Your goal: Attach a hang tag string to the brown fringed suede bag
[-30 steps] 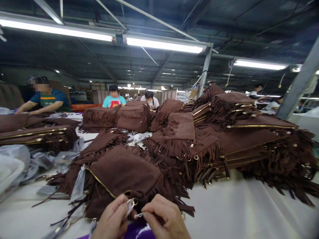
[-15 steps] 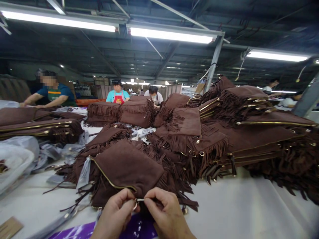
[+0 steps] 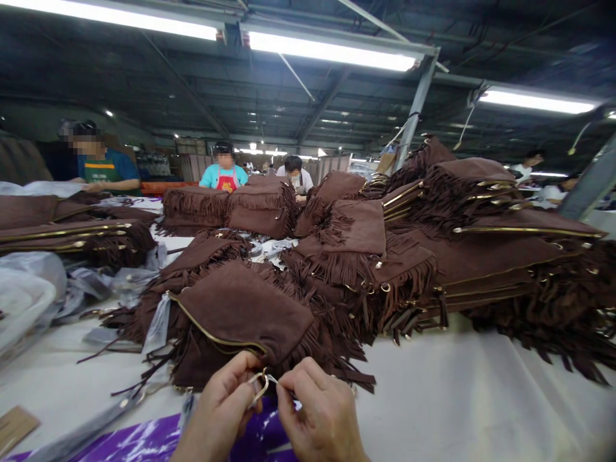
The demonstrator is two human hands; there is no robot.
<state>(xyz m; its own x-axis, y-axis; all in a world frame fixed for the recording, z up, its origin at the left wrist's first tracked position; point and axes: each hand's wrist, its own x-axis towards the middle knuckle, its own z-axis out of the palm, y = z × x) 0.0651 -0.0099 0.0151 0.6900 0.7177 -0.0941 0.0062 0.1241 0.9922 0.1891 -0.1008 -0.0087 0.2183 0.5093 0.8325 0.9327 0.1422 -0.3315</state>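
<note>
Between my hands, at the near corner of a brown fringed pouch (image 3: pixel 245 308) with a gold zip, is a gold metal ring (image 3: pixel 260 389). My left hand (image 3: pixel 224 407) pinches this ring between thumb and fingers. A thin whitish strip (image 3: pixel 273 379) runs from the ring to my right hand (image 3: pixel 320 410), whose thumb and forefinger are closed on its end. What the strip is made of, I cannot make out. Below the hands lies shiny purple plastic (image 3: pixel 260 430).
Stacks of brown fringed pouches (image 3: pixel 491 263) rise at the right, with another pile (image 3: pixel 62 231) at the left. Clear plastic bags (image 3: pixel 29 295) lie at the left on the white table (image 3: pixel 423 404). Several people, one in a red apron (image 3: pixel 225 179), work beyond the piles.
My hands have turned slightly, and the gold ring now shows more fully. My right hand has moved a little away from the ring, with the thin strip stretched between.
</note>
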